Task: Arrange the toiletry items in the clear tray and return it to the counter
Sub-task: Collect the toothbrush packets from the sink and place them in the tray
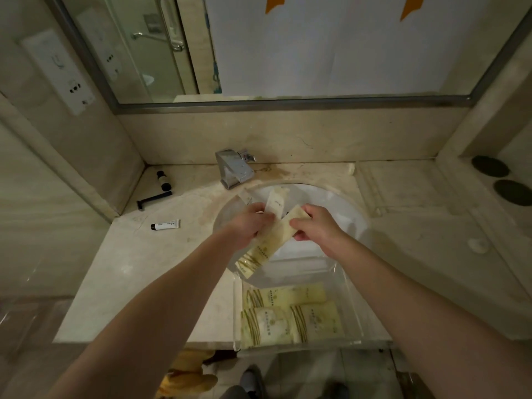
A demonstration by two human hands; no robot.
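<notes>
Over the sink basin (339,214) I hold a fanned bunch of pale yellow toiletry packets (267,249). My left hand (249,223) grips their middle and my right hand (315,226) pinches the upper end of one packet. The clear tray (349,300) sits at the counter's front edge, partly over the basin, with three similar yellow packets (288,315) lying flat inside. On the counter at the left lie a small white tube (165,225), a black razor (154,199) and a small dark bottle (163,180).
A chrome faucet (234,168) stands behind the basin. A small round white item (478,244) rests on the counter at the right, and two dark round discs (501,180) sit on a ledge. Mirror and wall sockets above; shoes and yellow cloth on the floor below.
</notes>
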